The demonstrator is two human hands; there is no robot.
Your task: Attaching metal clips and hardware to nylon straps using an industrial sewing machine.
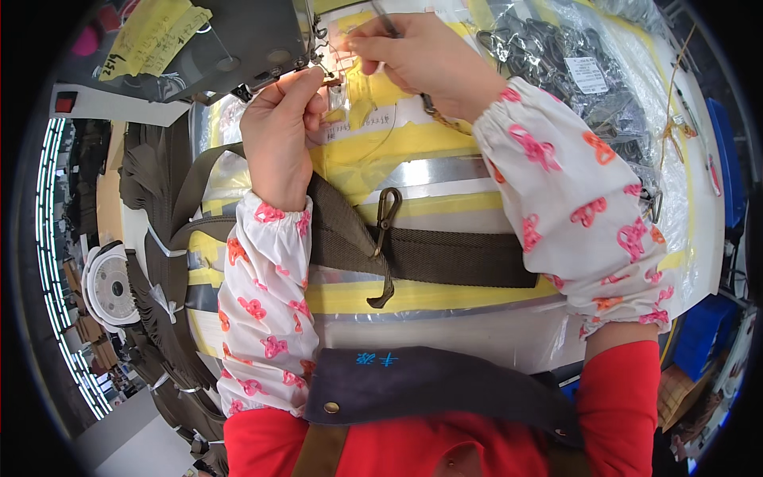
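At the needle area of a dark sewing machine point(262, 40), my left hand point(278, 131) is closed in a pinch. What its fingertips hold is too small to make out. Just to the right, my right hand point(425, 60) has its fingers pinched together, with a slim dark tool point(386, 17) sticking up from between them. Below the hands, an olive-brown webbing strap point(461, 256) lies across the work surface. A bronze-coloured snap hook point(388, 213) rests on it, near a short curled strap end point(381, 296).
Clear plastic bags of dark metal hooks point(548, 60) lie at the far right. Bundled olive-brown webbing point(151, 171) hangs along the left edge, beside a round white dial-like device point(111, 286). Yellow tape point(429, 296) covers parts of the table. Blue bins point(707, 338) stand at right.
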